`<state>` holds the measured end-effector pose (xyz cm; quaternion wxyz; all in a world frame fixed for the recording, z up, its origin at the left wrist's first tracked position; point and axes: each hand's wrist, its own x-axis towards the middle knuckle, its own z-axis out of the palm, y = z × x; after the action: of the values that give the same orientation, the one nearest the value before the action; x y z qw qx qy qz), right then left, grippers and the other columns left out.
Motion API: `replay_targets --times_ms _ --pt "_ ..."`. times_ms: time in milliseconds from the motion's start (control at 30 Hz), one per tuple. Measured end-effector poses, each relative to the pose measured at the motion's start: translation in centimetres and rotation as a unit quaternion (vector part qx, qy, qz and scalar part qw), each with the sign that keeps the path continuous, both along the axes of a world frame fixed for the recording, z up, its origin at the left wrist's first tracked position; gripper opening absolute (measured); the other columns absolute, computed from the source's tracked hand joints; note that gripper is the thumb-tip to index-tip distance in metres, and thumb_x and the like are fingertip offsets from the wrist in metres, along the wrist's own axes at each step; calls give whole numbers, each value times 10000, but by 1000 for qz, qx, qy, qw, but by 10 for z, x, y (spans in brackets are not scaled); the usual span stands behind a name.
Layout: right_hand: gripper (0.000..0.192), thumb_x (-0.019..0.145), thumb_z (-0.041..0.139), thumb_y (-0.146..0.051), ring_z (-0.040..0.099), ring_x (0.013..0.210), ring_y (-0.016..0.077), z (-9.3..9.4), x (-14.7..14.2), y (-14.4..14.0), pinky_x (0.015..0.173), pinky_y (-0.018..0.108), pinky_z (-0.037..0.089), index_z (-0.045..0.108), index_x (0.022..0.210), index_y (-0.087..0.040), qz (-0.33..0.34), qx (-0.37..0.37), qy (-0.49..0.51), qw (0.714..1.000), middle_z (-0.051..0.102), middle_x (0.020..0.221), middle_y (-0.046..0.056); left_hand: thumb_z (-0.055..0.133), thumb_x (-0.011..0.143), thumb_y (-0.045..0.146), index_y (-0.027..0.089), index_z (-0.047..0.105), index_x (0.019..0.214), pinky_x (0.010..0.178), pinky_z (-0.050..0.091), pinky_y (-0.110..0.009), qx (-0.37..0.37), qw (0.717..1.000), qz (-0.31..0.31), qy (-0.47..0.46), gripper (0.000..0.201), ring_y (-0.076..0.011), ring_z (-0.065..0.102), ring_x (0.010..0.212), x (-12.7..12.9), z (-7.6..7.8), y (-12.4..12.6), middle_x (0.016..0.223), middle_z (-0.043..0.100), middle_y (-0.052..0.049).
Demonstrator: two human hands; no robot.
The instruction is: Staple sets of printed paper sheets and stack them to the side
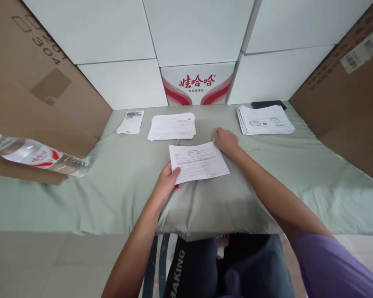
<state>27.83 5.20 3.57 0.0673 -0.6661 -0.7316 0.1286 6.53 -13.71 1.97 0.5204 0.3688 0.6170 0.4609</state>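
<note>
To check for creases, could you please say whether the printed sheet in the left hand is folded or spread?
Spread: the printed sheet shows text lines across it, with no visible fold.

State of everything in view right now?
White printed paper sheets: unfolded, held.
Left hand: gripping their left edge.
Right hand: curled at their far right corner, grip unclear.
Left white paper stack: edges uneven.
Stamped white paper stack: edges uneven.
Clear plastic bottle: red label attached; upright or lying unclear.
Green cloth cover: wrinkled.

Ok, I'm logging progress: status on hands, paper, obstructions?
Left fingers gripping paper at left edge; right fingers curled at far right corner. Print facing up. Nothing blocking; left stack, right stack apart.
</note>
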Motion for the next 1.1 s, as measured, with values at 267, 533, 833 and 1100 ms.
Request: replay_targets --times_ms 267,533,833,1100 --pt "347 1000 344 -236 500 1198 374 -21 -5 -1 922 495 409 554 1257 -136 -12 98 -45 994 596 1278 255 668 880 380 154 583 1087 349 340 -226 7 1000 -7 -11 318 -107 497 370 -1 -5 0 606 615 18" --pt "330 1016 346 -237 531 1182 358 -14 -7 -7 922 465 403 554 1251 -134 -3 81 -56 995 613 1272 241 645 884 385 154 563 1074 344 336 -213 6 1000 1 16 310 -103 501 369 -1 -7 2 620 616 26" --pt "372 1061 289 -341 620 878 280 -12 4 -8 726 333 343 630 1074 -193 -75 120 50 989 711 961 148 645 890 400 165 582 1090 349 365 -227 19 999 -11 41 315 -118 521 380 -6 -11 3 644 638 12" --pt "370 1036 306 -310 532 1055 317 -12 16 -6 918 415 328 637 1084 -151 -60 229 53 970 666 1060 184 657 879 402 151 577 1065 350 380 -238 20 999 0 44 322 -125 538 393 -9 -3 3 682 654 -11"
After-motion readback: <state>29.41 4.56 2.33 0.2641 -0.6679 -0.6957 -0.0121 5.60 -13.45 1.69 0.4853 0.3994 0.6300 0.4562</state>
